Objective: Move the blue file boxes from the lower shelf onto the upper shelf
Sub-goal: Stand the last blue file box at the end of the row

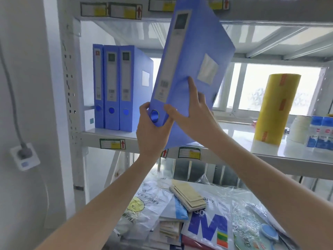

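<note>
A pale grey metal shelving rack (72, 98) with a perforated upright is standing against a plain white wall (27, 73) on the left. A white wall socket (24, 156) is sitting low on that wall, with a grey plug and cable (10, 91) running up from it. Paper labels with red arrows (112, 143) are sticking to the shelf edges. Far behind the rack, a white-framed window (239, 87) is letting in bright daylight, which is glaring off the glossy shelf boards.
</note>
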